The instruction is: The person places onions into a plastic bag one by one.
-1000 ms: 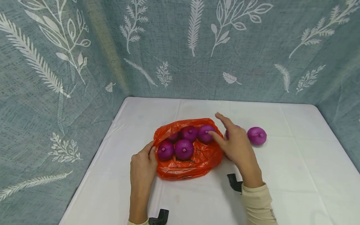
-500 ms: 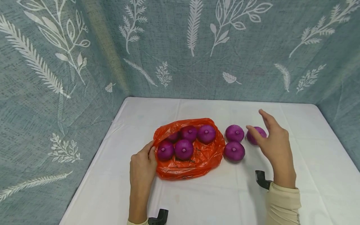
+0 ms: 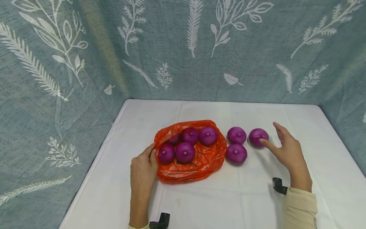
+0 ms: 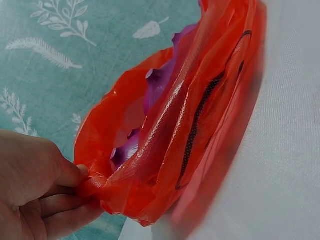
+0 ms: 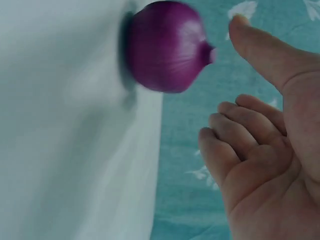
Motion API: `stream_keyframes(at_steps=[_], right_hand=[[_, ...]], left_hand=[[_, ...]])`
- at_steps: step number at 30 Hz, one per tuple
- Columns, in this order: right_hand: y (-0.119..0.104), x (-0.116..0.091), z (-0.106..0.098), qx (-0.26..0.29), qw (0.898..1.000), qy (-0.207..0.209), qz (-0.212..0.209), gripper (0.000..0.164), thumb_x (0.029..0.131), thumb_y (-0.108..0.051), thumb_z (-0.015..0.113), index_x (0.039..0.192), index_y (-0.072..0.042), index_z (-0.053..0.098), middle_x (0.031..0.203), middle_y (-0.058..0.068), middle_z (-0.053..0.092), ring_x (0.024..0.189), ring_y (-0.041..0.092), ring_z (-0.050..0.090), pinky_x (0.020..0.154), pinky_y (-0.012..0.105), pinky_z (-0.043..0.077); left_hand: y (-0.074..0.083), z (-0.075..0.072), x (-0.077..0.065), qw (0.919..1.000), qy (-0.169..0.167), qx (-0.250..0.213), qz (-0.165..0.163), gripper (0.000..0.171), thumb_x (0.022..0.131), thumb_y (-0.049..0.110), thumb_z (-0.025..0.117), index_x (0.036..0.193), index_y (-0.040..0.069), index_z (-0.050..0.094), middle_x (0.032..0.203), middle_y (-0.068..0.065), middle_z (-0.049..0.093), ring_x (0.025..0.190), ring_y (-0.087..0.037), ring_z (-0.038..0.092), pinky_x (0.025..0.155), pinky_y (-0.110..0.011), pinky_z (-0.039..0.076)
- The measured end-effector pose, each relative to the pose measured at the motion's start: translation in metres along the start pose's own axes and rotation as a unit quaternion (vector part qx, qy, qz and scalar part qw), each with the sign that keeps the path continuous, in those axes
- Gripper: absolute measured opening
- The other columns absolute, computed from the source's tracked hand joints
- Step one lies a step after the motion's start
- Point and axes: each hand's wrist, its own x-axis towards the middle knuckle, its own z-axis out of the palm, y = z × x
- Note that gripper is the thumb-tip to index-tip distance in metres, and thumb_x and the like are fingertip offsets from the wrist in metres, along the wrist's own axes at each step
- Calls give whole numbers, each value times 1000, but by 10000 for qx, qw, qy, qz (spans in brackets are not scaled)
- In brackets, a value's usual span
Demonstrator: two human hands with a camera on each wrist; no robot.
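A red plastic bag (image 3: 204, 162) lies open on the table with several purple onions (image 3: 185, 152) inside it. My left hand (image 3: 144, 170) pinches the bag's left rim between thumb and fingers, plain in the left wrist view, where the bag wall (image 4: 165, 150) hides most of the onions. Right of the bag, two onions sit one behind the other, the nearer one (image 3: 236, 154) right at the bag's edge. A third loose onion (image 3: 258, 138) stands farther right. Beside it hovers my right hand (image 3: 290, 154), holding nothing, its thumb stretched towards that onion (image 5: 167, 47).
A white cloth (image 3: 206, 203) covers the table. Patterned teal fabric (image 3: 177, 47) hangs behind it and along both sides. Black camera mounts (image 3: 278, 186) stick out from both wrists.
My right hand has drawn back from over the bag to the right, reaching the far right loose onion. Its move uncovered the two onions beside the bag. My left hand keeps its hold.
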Motion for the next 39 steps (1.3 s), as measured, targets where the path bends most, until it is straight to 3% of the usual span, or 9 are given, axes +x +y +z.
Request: stream_keyframes(at_steps=[13, 19, 25, 31, 39], right_hand=[[12, 7, 15, 207, 9986, -478, 99, 107, 92, -50, 82, 168, -6, 22, 164, 34, 31, 142, 60, 40, 112, 69, 37], [11, 10, 22, 151, 9980, -602, 123, 104, 91, -40, 85, 166, -1, 25, 163, 34, 32, 142, 60, 40, 113, 67, 37], [10, 12, 26, 39, 9989, -474, 39, 97, 92, -34, 85, 162, 4, 31, 159, 36, 38, 139, 59, 44, 112, 65, 40], [9, 10, 27, 35, 9997, -210, 102, 93, 90, -31, 87, 159, 6, 36, 155, 36, 44, 138, 54, 48, 111, 64, 41], [2, 7, 24, 157, 9997, -11, 177, 92, 90, -35, 86, 158, 6, 39, 154, 37, 45, 138, 52, 50, 108, 60, 45]], left_hand=[[0, 0, 1, 10000, 11, 27, 15, 34, 105, 12, 64, 136, 1, 70, 120, -24, 75, 71, -29, 64, 61, -34, 50], [0, 0, 1, 10000, 20, 7, 52, 33, 105, 12, 65, 136, 1, 71, 118, -25, 75, 69, -28, 64, 59, -34, 49], [0, 0, 1, 10000, 41, -4, 44, 33, 105, 13, 65, 136, 1, 71, 119, -24, 75, 75, -32, 70, 66, -40, 56], [1, 0, 0, 10000, 42, 12, 37, 34, 105, 14, 65, 136, 2, 71, 118, -24, 76, 71, -30, 67, 64, -38, 54], [0, -1, 1, 10000, 21, 0, 34, 34, 106, 14, 64, 136, 2, 71, 121, -24, 75, 78, -34, 71, 68, -44, 59]])
